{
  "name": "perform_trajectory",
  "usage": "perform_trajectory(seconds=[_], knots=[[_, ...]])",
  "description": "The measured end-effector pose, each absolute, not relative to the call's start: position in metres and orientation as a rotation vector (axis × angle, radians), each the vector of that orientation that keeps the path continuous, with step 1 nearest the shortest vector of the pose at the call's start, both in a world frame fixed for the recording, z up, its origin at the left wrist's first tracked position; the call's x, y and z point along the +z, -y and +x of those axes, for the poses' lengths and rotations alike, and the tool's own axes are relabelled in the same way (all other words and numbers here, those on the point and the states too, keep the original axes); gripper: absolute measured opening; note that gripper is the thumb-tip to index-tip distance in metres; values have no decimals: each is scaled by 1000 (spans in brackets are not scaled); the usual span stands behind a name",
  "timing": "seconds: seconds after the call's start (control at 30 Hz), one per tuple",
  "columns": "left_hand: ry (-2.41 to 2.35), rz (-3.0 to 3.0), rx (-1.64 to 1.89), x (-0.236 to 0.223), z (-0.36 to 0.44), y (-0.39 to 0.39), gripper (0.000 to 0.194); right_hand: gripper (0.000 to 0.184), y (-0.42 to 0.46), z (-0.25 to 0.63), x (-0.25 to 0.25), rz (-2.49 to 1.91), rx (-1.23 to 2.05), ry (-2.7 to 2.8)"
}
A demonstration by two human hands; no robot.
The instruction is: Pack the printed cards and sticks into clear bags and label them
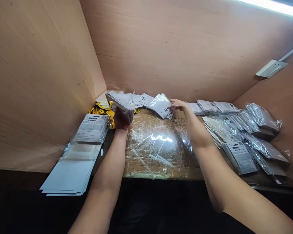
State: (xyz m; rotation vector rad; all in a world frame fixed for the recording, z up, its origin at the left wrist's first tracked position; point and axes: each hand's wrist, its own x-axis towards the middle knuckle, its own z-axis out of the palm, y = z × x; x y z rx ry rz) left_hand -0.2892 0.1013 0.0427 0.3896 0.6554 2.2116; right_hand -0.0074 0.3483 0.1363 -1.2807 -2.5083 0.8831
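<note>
My left hand [122, 121] is closed around a thick stack of clear-bagged cards [120, 104], raised and tilted at the back left. My right hand [177, 104] reaches to the back, its fingers pinching the right edge of some printed cards in clear bags [161, 105]. These cards overlap in a fanned row along the back wall, label text showing on several. Between my forearms lies a brown cardboard surface [158, 143] covered in shiny clear tape, with loose clear plastic strips [161, 160] on it.
Gold foil packaging [100, 109] sits in the back left corner. Bagged cards [92, 128] and white sheets [65, 175] lie at the left, the sheets jutting past the edge. Piles of bagged packs [261, 117] crowd the right. Wooden panels enclose three sides; a socket strip [271, 68] is mounted right.
</note>
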Motion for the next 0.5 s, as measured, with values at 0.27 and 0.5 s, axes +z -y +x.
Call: perform_trajectory(seconds=[0.27,0.5], knots=[[-565,414,1967,31,-279,-100,32,17,-346,-18,184,-1227,-63,3106],[-614,318,1813,35,-264,-105,34,17,-309,17,178,-766,-142,3216]])
